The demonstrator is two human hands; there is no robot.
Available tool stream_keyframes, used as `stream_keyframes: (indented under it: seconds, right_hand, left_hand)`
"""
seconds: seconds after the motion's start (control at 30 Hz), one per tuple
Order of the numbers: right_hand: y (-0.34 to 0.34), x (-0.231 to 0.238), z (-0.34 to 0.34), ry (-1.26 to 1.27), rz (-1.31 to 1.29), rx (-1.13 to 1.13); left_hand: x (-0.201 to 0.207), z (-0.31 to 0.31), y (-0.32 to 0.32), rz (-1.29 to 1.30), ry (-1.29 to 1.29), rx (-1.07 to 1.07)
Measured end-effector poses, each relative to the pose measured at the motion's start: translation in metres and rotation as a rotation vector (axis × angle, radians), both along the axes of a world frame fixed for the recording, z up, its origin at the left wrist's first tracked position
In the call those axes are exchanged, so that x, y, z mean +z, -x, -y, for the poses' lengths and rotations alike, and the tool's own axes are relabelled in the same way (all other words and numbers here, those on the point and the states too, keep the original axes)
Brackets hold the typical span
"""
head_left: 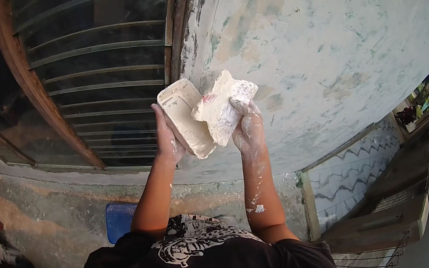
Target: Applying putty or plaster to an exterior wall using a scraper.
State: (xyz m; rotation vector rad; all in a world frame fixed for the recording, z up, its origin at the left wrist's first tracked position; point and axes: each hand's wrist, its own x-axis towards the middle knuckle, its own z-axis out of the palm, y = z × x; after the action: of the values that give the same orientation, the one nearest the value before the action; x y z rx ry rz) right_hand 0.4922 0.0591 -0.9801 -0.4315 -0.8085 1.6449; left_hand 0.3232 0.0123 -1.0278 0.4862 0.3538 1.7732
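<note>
Paste (208, 109), thick and off-white, covers the flat piece (225, 127) gripped by the right hand (251, 130). This hand is bent closed on the piece's right side, fingers pressed to its surface, and is itself smeared white. The piece is ragged along its left edge, with a few reddish marks showing through. Just left of it, the left hand (171, 146) is partly curled, cradling a shallow rectangular container (181, 99) from below; its thumb lies along the container's left side, while its other fingers are hidden underneath. The container tilts, open side up, its inside coated with the same paste. The flat piece overlaps the container's right rim in view; whether they touch, I cannot tell.

Below the right hand, white specks and one larger dab dot the forearm (266, 200). Nearer the body, between both arms, is a dark shirt (255, 262) with a pale print. Beyond the hands, above and to the right, rises a patchy pale wall (326, 56); left of the left hand is a louvred window (104, 77) in a brown wooden frame (46, 93). Below the left hand, a blue object (117, 223) sits on the stained floor (55, 221). Well right of the right hand are grey-veined tiles (347, 163).
</note>
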Motion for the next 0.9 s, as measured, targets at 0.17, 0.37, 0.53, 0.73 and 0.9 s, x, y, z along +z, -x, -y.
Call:
stream_keyframes:
  seconds: [0.17, 0.37, 0.53, 0.73, 0.9]
  right_hand:
    - [-0.030, 0.006, 0.006, 0.120, -0.167, 0.032]
    - [-0.029, 0.045, 0.016, -0.062, -0.256, -0.141]
    - [-0.028, 0.074, -0.010, -0.422, -0.100, -0.810]
    - [0.022, 0.066, -0.046, -1.162, 0.955, -1.334]
    - [0.055, -0.036, -0.060, -1.054, 1.303, -1.181]
  left_hand:
    - [-0.003, 0.001, 0.004, -0.053, -0.051, -0.054]
    - [0.002, -0.002, 0.018, -0.110, -0.214, -0.082]
    - [0.014, 0.008, 0.039, -0.023, -0.251, 0.057]
    - [0.013, 0.027, 0.084, 0.013, -0.270, 0.317]
    - [0.005, 0.049, 0.117, 0.020, -0.230, 0.483]
